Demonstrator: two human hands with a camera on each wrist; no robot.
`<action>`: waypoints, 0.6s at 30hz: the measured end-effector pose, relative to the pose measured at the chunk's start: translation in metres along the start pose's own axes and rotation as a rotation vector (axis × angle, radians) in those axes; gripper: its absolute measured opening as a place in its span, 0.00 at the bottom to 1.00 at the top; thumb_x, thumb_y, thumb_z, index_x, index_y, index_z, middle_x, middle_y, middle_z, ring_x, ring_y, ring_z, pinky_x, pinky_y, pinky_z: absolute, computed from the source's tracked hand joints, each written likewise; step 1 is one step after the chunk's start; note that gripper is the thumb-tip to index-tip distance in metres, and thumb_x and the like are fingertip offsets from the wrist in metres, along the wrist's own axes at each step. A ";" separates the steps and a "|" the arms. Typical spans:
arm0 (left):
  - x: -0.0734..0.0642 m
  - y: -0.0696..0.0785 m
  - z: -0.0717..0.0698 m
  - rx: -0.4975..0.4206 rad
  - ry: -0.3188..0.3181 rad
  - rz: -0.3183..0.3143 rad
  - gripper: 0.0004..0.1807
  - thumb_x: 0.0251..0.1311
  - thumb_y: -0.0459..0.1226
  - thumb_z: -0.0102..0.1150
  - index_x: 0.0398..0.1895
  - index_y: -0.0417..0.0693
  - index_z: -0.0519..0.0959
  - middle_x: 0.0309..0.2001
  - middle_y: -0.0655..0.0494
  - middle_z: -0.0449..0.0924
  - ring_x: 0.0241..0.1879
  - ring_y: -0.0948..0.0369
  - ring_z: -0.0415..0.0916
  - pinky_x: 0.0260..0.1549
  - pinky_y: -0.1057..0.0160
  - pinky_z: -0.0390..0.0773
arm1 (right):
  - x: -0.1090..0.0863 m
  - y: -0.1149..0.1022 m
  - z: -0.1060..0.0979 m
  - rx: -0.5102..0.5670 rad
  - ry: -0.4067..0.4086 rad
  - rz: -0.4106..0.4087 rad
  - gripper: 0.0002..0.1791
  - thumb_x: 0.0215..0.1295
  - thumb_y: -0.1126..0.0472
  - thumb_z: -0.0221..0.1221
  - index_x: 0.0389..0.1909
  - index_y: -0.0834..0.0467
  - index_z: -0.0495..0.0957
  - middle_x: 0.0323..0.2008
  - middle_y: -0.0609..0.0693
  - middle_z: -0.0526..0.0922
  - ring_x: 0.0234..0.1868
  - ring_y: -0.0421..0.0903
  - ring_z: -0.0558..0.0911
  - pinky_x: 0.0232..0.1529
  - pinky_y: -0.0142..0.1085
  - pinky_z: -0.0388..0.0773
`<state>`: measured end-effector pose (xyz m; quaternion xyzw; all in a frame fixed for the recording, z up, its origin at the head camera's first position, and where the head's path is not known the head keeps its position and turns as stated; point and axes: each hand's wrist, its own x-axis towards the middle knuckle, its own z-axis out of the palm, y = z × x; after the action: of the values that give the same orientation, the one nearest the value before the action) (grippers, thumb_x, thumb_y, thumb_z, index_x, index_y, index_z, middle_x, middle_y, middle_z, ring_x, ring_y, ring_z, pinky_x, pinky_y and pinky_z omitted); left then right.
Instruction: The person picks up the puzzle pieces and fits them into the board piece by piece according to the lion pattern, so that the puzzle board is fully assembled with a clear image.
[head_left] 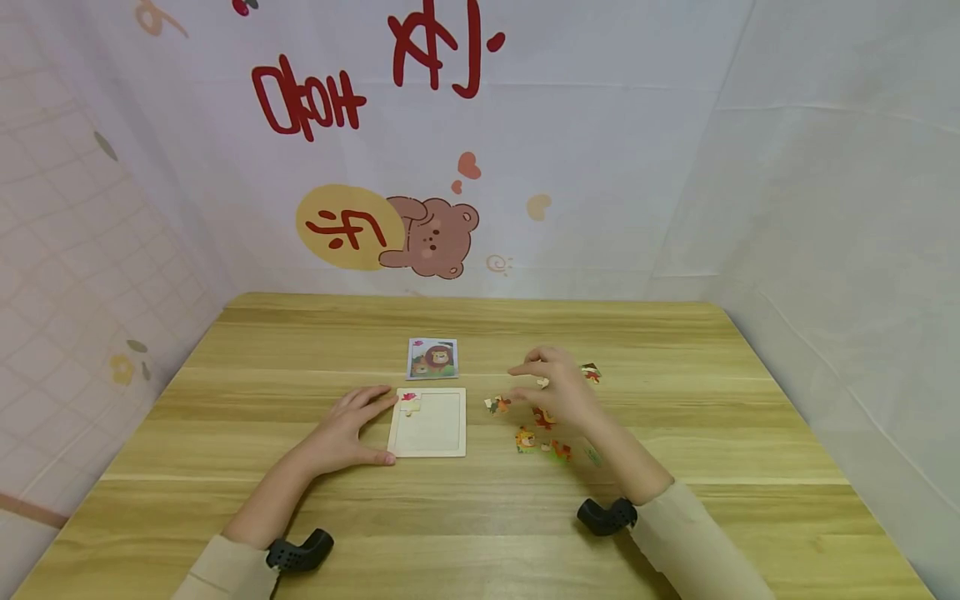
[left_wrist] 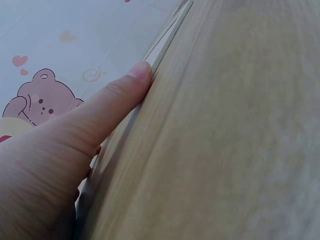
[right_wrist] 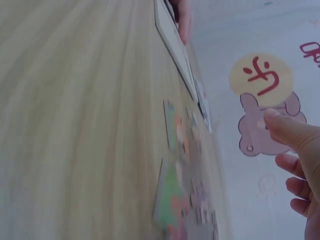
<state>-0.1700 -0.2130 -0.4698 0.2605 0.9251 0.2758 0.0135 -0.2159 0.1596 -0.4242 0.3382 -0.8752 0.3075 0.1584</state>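
A pale square puzzle tray (head_left: pixel 427 452) lies on the table, with a puzzle piece (head_left: pixel 409 402) bearing a pink shape in its upper left corner. My left hand (head_left: pixel 341 435) rests along the tray's left side, thumb at the near corner and fingers at the far one; the left wrist view shows the straight thumb (left_wrist: pixel 117 100) against the tray's edge. Over the loose pieces hovers my right hand (head_left: pixel 561 390), thumb and fingers apart with nothing between them. Below its fingertips lies a piece with orange and green (head_left: pixel 497 405). A lion-face piece (head_left: pixel 526 439) lies nearer me.
Behind the tray lies a picture card (head_left: pixel 432 360) showing a lion. Several other pieces are scattered under and around my right forearm, among them a dark one (head_left: pixel 591 372) at the far right and an orange one (head_left: pixel 560 451). A printed cloth (head_left: pixel 600 167) hangs behind the table.
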 end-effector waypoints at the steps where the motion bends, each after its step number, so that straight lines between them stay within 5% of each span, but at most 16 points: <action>1: 0.000 0.000 0.000 -0.001 0.000 0.000 0.55 0.40 0.66 0.68 0.70 0.47 0.66 0.71 0.47 0.56 0.69 0.43 0.48 0.60 0.35 0.50 | -0.002 0.003 -0.002 0.001 0.004 -0.002 0.18 0.45 0.59 0.75 0.40 0.58 0.87 0.37 0.48 0.78 0.39 0.46 0.72 0.37 0.39 0.71; 18: 0.000 0.001 -0.001 -0.006 -0.006 -0.003 0.55 0.40 0.66 0.67 0.70 0.47 0.66 0.71 0.47 0.56 0.69 0.44 0.48 0.60 0.35 0.52 | -0.026 0.047 -0.027 -0.049 -0.008 0.058 0.16 0.47 0.60 0.74 0.39 0.60 0.87 0.36 0.52 0.79 0.37 0.49 0.72 0.37 0.42 0.69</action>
<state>-0.1702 -0.2129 -0.4683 0.2596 0.9248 0.2776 0.0174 -0.2280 0.2168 -0.4365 0.3100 -0.8925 0.2890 0.1542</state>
